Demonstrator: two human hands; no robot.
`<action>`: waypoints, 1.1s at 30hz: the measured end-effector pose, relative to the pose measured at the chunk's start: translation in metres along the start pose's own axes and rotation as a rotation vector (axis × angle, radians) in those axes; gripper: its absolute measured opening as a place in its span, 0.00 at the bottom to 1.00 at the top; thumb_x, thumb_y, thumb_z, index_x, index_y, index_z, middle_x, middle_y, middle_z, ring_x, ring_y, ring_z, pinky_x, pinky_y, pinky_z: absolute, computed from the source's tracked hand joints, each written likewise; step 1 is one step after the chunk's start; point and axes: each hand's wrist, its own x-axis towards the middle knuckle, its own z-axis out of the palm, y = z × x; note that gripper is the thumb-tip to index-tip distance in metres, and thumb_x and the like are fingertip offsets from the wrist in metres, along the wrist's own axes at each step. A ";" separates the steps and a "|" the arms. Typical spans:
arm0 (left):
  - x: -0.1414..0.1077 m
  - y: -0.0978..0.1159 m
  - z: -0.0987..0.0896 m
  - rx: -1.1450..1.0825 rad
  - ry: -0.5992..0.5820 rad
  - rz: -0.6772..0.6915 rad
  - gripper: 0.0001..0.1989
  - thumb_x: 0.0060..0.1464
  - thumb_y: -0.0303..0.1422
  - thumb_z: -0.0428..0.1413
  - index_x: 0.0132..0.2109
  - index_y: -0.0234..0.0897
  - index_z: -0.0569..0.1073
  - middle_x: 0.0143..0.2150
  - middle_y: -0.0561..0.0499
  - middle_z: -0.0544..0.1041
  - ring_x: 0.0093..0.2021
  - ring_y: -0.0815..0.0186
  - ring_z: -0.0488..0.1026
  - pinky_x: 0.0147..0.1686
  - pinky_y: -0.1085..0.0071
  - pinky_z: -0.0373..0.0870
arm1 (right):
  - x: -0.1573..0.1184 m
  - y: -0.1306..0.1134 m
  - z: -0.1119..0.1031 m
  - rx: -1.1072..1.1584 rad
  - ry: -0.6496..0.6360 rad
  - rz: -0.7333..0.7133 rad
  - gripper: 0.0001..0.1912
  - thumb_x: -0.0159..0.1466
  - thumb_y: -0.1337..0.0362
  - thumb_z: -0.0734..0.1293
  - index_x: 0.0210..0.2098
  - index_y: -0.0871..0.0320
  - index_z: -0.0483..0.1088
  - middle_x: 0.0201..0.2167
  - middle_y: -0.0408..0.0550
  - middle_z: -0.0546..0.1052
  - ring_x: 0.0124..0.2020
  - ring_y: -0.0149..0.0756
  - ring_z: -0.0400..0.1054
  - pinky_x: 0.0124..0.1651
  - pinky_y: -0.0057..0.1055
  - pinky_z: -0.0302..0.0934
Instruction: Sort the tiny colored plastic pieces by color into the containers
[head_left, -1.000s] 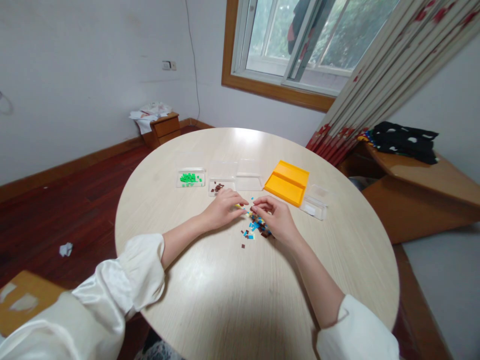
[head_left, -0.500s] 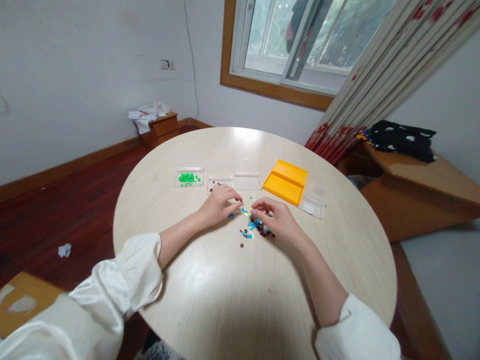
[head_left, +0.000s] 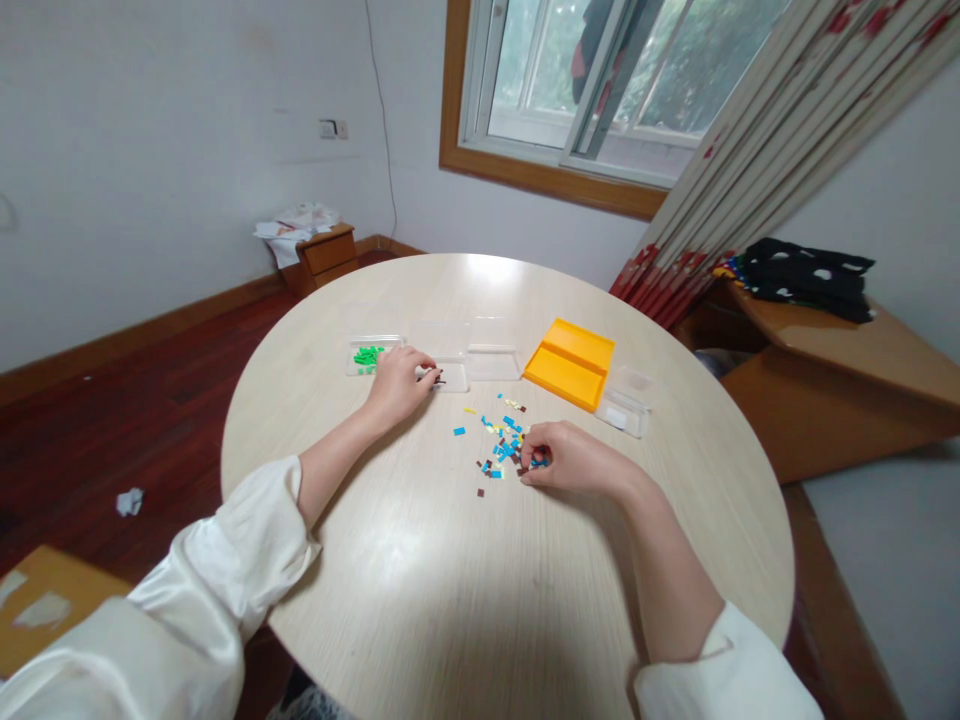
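Left hand (head_left: 397, 385) at clear box (head_left: 455, 390), fingertips nearly together by brown pieces (head_left: 440, 381); hold unclear. Right hand (head_left: 574, 458) curled at mixed pile (head_left: 509, 422), grip unclear. Judged step: placing; calls for low, in-rim release.

Table (head_left: 465, 570), bearing loose tiles (head_left: 511, 430). From these: case (head_left: 351, 373) with further tiles (head_left: 367, 358) inside, ten o'clock; tray (head_left: 493, 377), twelve; box (head_left: 571, 362), one; container (head_left: 624, 418), two to three.

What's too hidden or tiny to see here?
All in the head view:
- Clear box: left hand covers its left part.
- Under the right hand: curled fingers hide some pieces.
- Small pieces: too tiny to count surely.
- Window: top cut off by picture's edge.
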 end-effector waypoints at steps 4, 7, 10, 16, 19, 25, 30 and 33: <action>0.000 -0.002 0.001 0.010 -0.038 -0.029 0.08 0.54 0.34 0.54 0.35 0.37 0.76 0.38 0.45 0.77 0.43 0.56 0.68 0.43 0.59 0.58 | 0.000 -0.004 -0.001 0.016 -0.018 -0.005 0.04 0.49 0.71 0.65 0.21 0.57 0.70 0.20 0.40 0.71 0.23 0.29 0.62 0.27 0.25 0.52; 0.000 -0.001 0.001 -0.009 -0.044 -0.039 0.08 0.54 0.34 0.54 0.36 0.36 0.76 0.38 0.45 0.77 0.44 0.55 0.68 0.44 0.58 0.58 | 0.001 -0.006 -0.001 0.059 0.013 -0.005 0.04 0.51 0.69 0.64 0.20 0.58 0.69 0.20 0.41 0.71 0.24 0.29 0.62 0.28 0.26 0.54; 0.000 0.001 0.000 -0.040 -0.026 -0.011 0.07 0.54 0.33 0.53 0.35 0.37 0.75 0.37 0.46 0.77 0.42 0.57 0.69 0.44 0.59 0.59 | 0.003 -0.004 -0.001 0.112 0.073 0.021 0.05 0.52 0.67 0.64 0.21 0.58 0.69 0.19 0.41 0.71 0.23 0.29 0.62 0.27 0.26 0.54; -0.004 0.014 -0.001 -0.210 -0.087 0.129 0.04 0.53 0.31 0.55 0.34 0.37 0.74 0.32 0.49 0.76 0.35 0.64 0.70 0.40 0.64 0.63 | 0.007 0.004 0.002 0.167 0.146 0.012 0.07 0.56 0.65 0.63 0.26 0.58 0.72 0.23 0.45 0.75 0.26 0.31 0.66 0.29 0.27 0.58; -0.010 0.022 0.001 -0.299 -0.152 0.230 0.03 0.53 0.31 0.56 0.34 0.37 0.74 0.33 0.50 0.77 0.36 0.65 0.70 0.41 0.65 0.64 | 0.011 0.003 0.005 0.216 0.222 0.011 0.08 0.58 0.64 0.61 0.30 0.58 0.72 0.26 0.46 0.76 0.27 0.32 0.68 0.32 0.28 0.60; -0.022 0.037 0.006 -0.400 -0.256 0.354 0.06 0.53 0.30 0.57 0.40 0.37 0.74 0.37 0.49 0.78 0.40 0.64 0.70 0.43 0.66 0.64 | 0.018 -0.007 0.014 0.371 0.313 -0.016 0.04 0.59 0.65 0.61 0.33 0.57 0.65 0.25 0.44 0.74 0.28 0.32 0.68 0.33 0.28 0.61; -0.026 0.044 0.005 -0.424 -0.312 0.362 0.08 0.54 0.31 0.57 0.42 0.38 0.75 0.37 0.49 0.78 0.40 0.64 0.71 0.42 0.67 0.65 | 0.020 -0.014 0.020 0.443 0.262 -0.049 0.03 0.60 0.63 0.61 0.34 0.55 0.60 0.24 0.41 0.74 0.28 0.31 0.69 0.34 0.29 0.62; -0.027 0.046 0.004 -0.453 -0.313 0.400 0.05 0.55 0.32 0.56 0.38 0.38 0.75 0.35 0.49 0.79 0.38 0.65 0.71 0.40 0.68 0.64 | 0.020 -0.016 0.023 0.464 0.246 -0.059 0.03 0.60 0.64 0.61 0.33 0.55 0.59 0.25 0.42 0.74 0.29 0.32 0.70 0.35 0.29 0.62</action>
